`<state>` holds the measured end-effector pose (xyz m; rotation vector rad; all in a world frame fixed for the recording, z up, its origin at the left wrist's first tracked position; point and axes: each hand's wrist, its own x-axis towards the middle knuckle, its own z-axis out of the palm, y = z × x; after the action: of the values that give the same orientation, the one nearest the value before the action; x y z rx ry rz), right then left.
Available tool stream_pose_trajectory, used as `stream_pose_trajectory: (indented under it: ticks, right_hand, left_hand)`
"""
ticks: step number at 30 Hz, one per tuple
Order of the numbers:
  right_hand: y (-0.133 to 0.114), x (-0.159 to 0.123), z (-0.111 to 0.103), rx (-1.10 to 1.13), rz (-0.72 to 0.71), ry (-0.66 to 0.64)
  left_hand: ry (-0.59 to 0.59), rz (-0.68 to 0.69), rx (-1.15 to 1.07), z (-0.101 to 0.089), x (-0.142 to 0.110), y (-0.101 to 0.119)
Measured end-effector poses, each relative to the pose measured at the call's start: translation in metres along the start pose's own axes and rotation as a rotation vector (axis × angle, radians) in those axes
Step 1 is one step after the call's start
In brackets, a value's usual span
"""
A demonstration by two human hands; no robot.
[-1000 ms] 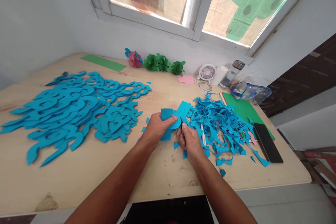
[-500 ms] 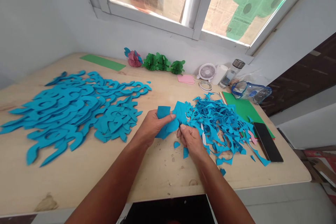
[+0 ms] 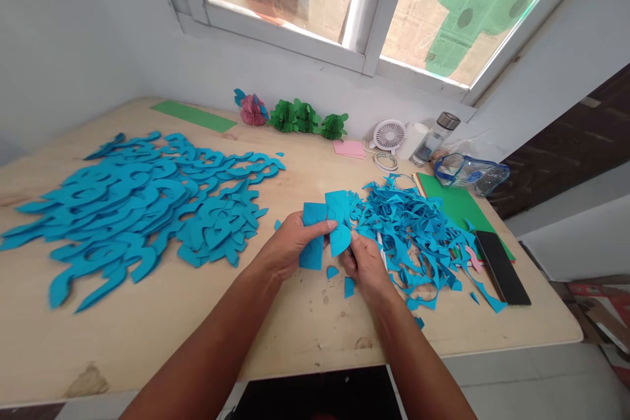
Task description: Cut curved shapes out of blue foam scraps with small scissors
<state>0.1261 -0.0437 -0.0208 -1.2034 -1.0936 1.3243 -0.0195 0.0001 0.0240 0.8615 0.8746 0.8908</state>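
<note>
My left hand [image 3: 290,244] pinches blue paper, with the thumb on top. One piece of it is a rectangular strip [image 3: 312,236]; the other is a partly cut piece [image 3: 338,223] with a rounded lower edge. Close against that rounded edge, my right hand [image 3: 363,258] is closed around small scissors, almost wholly hidden by the fingers; only a dark bit shows by the paper. Just right of the hands spreads a heap of blue paper scraps [image 3: 408,230]. Small offcuts [image 3: 332,272] lie below the held paper.
Many curved blue cutouts [image 3: 123,197] cover the table's left side. Along the wall stand green paper decorations [image 3: 305,117], a small fan [image 3: 388,136] and a bottle [image 3: 436,138]. A black phone [image 3: 502,269] lies at the right, near a clear pouch [image 3: 470,174].
The held paper has turned, so the strip now hangs straighter and the rounded edge faces my right hand. My right hand has shifted slightly to the right.
</note>
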Motion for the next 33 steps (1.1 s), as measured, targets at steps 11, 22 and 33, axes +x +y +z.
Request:
stream_pose_trajectory:
  ticks: [11,22,33]
  right_hand:
    - [0.002,-0.001,0.007,0.087,0.023,0.082]
    - [-0.002,-0.001,0.015,0.156,0.015,0.116]
    - [0.009,0.002,0.014,0.19,-0.036,0.121]
  left_hand:
    - [0.138,0.098,0.031,0.017,-0.004,-0.011]
    - [0.205,0.251,0.085,0.024,-0.005,-0.02]
    - [0.198,0.267,0.068,0.027,-0.006,-0.022]
